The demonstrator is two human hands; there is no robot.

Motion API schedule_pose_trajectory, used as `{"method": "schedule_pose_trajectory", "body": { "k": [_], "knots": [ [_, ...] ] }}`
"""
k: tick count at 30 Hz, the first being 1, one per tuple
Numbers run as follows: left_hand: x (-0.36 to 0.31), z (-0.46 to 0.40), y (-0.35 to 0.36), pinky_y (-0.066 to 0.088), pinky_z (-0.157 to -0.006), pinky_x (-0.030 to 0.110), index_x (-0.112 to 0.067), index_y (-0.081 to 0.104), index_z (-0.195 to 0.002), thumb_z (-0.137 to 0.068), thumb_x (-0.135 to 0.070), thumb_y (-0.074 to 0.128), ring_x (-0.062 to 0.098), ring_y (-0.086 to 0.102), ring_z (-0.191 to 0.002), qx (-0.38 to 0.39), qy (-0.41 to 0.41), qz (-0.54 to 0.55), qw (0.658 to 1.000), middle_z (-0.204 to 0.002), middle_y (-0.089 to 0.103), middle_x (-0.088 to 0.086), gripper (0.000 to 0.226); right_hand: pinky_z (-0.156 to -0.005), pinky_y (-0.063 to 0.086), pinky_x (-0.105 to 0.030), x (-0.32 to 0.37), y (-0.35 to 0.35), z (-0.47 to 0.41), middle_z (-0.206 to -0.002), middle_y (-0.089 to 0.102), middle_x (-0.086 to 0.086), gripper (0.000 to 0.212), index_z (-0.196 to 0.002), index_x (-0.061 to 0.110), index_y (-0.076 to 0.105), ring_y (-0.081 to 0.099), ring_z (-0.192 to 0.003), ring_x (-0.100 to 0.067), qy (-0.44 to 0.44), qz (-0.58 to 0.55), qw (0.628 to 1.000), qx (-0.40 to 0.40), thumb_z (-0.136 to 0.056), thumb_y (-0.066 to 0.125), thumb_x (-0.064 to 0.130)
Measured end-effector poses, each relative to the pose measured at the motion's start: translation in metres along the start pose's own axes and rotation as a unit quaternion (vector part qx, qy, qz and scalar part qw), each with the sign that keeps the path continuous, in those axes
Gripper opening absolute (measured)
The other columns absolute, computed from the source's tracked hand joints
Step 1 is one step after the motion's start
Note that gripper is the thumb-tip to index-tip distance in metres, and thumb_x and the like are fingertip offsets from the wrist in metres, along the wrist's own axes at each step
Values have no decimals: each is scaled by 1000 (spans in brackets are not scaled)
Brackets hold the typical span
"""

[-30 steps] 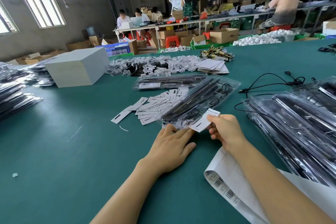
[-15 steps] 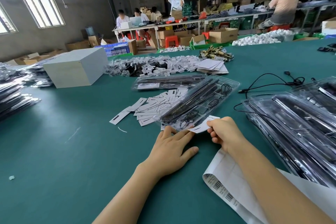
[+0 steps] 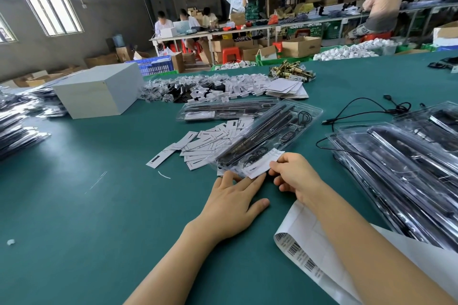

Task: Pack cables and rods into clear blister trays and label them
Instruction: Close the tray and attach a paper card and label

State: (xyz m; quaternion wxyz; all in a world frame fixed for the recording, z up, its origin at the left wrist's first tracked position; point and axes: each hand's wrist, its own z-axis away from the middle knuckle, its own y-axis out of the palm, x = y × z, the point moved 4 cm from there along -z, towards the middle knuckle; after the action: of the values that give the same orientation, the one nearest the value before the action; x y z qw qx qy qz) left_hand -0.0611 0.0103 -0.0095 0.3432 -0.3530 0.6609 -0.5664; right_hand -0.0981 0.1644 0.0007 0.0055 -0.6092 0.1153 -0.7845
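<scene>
1. I am resting my left hand flat on the green table mat, fingers spread and holding nothing, their tips touching the near end of the clear plastic blister tray.
2. My right hand is pinching a small white paper label between thumb and fingers, pressing it on the near end of that tray.
3. The tray is lying slanted, with long black rods and a coiled black cable inside.
4. Left of the tray, loose white labels are lying scattered.
5. Right of the tray, a stack of filled clear trays is lying.
6. Nearer to me than the tray, a white barcode sticker sheet is lying under my right forearm.
</scene>
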Motion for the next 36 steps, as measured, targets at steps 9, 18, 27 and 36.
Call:
{"method": "schedule_pose_trajectory", "body": {
  "k": [9,18,27,36],
  "knots": [
    [-3,3,0,19,-106,32,-39,6,-152,-96,-60,15,20,25,-122,-3,11,-15,1000,-158,6,-24,60,-34,36,-18,-1,6,-1,-68,62,-4,16,-88,9,53,51,-39,-10,-81,121,985,-90,-96,53,23],
    [-5,4,-2,21,-105,33,-36,13,-152,-98,-57,17,20,25,-122,-10,19,-25,999,-158,12,-22,58,-34,36,-19,3,-1,-11,-51,57,-5,20,-83,8,50,47,-34,-15,-48,180,982,22,-98,49,21],
    [-11,8,-9,26,-107,31,-30,23,-151,-101,-50,23,23,33,-120,-35,35,-32,998,-159,13,-17,54,-31,32,-15,-1,-5,-14,-59,61,-9,27,-82,4,49,44,-25,-7,-27,88,993,-69,-84,71,19],
    [-18,9,-8,32,-106,30,-17,18,-152,-103,-42,25,23,34,-125,-45,-5,-34,998,-160,17,-5,56,-30,32,-13,-3,-6,-15,-56,62,-7,26,-75,7,54,45,-24,-6,-19,93,991,-91,-91,63,25]
  ]
}}
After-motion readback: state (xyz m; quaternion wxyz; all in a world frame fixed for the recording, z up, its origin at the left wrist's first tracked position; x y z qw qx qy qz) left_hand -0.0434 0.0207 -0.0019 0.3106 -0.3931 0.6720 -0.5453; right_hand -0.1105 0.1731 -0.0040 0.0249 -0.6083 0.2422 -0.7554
